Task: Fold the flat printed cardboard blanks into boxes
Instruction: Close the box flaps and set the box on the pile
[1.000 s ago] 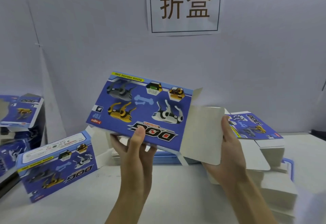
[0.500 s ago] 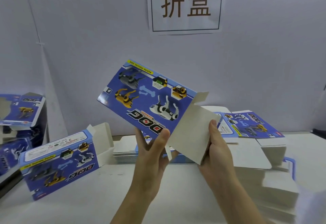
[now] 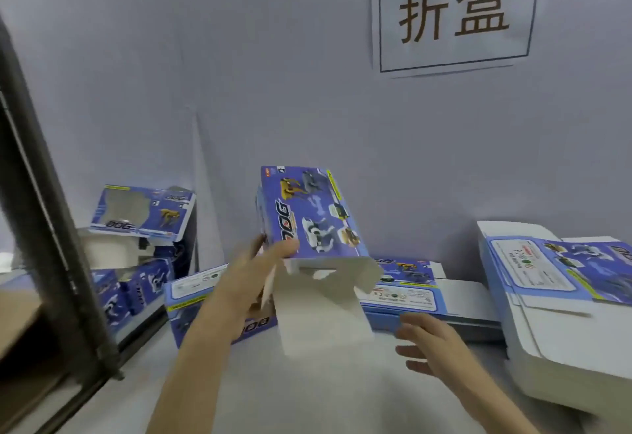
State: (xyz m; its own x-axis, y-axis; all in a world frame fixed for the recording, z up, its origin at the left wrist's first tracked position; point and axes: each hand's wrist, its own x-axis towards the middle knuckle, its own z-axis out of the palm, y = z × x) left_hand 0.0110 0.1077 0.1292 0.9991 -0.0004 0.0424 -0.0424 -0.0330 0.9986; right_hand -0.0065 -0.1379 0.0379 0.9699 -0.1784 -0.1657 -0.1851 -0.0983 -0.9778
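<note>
Standing upright in the grasp of the left hand (image 3: 254, 273), one half-erected box (image 3: 309, 218) is shown with white end flaps untucked, while the released right hand (image 3: 432, 344) hovers just below-right; flat blanks (image 3: 561, 300) beyond it remain unfolded.

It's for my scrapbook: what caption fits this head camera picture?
Left hand holds a blue DOG box upright, bottom flaps open; right hand hovers nearby.
</note>
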